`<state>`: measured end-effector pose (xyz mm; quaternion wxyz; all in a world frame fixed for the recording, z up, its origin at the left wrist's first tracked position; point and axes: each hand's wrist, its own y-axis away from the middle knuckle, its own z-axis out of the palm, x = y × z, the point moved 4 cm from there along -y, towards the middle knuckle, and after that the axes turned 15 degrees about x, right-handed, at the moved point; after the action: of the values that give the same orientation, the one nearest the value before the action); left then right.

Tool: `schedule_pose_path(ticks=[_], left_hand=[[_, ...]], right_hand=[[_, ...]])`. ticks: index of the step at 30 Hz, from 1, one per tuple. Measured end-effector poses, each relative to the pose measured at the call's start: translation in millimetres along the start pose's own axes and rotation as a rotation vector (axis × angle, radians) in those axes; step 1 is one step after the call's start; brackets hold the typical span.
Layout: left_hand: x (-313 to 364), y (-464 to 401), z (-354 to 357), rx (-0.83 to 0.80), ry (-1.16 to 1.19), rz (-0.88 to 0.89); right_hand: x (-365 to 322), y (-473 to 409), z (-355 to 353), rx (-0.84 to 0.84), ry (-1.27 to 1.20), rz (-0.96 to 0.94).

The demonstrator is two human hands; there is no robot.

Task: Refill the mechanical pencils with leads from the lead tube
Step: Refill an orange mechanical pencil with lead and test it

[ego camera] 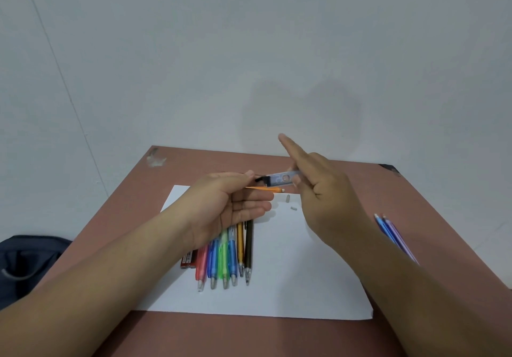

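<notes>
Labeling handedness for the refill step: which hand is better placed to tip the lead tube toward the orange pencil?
Right. The right hand already grips the lead tube above the paper, its black end pointing at the left hand, which holds the orange pencil just below it.

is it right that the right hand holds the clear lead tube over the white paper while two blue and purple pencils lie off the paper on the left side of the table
Not quite. The head view shows the blue and purple pencils lying on the right side of the brown table, not the left. The rest holds: the right hand holds the clear plastic lead tube over the white paper sheet.
</notes>
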<state>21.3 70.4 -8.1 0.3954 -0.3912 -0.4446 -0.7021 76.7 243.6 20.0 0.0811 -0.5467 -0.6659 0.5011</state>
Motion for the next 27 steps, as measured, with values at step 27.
schedule_pose_path(ticks=[27], left_hand=[[0.1,-0.5,-0.8,-0.001,-0.001,-0.012]], right_hand=[[0.7,-1.1,-1.6,-0.003,-0.036,0.071]])
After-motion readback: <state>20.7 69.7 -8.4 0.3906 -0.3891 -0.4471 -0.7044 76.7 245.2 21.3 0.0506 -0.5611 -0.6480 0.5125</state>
